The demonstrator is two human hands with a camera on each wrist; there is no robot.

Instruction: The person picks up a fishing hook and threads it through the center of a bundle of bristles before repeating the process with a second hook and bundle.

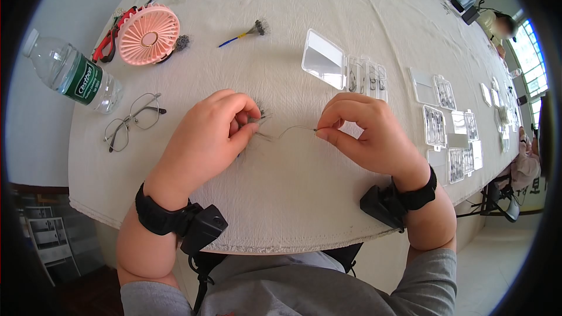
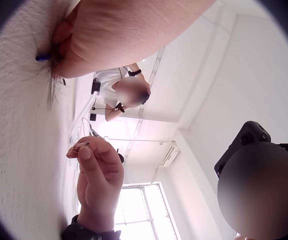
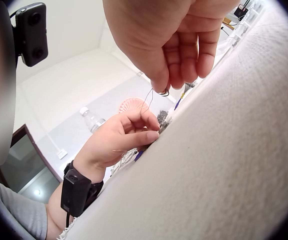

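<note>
Between thumb and fingers, my left hand (image 1: 208,131) pinches a bundle of fine, dark wiry strands (image 1: 263,118) close over the white cloth. A blue tip (image 2: 43,58) pokes out beneath that hand in the left wrist view. My right hand (image 1: 369,134) pinches a tiny dark curved piece (image 3: 164,93), which looks like a small hook, between thumb and forefinger. A thin line (image 1: 293,128) runs loosely from it across the gap towards the left hand. The palm side of the left fingers and most of the bundle are hidden in the head view.
Beyond the hands lie a blue-and-yellow stick with a dark tuft (image 1: 243,36) and an open clear case (image 1: 366,76). Glasses (image 1: 133,120), a water bottle (image 1: 76,76), a pink fan (image 1: 149,35) and red-handled pliers (image 1: 107,45) are at left. Several small cases (image 1: 434,126) sit at right.
</note>
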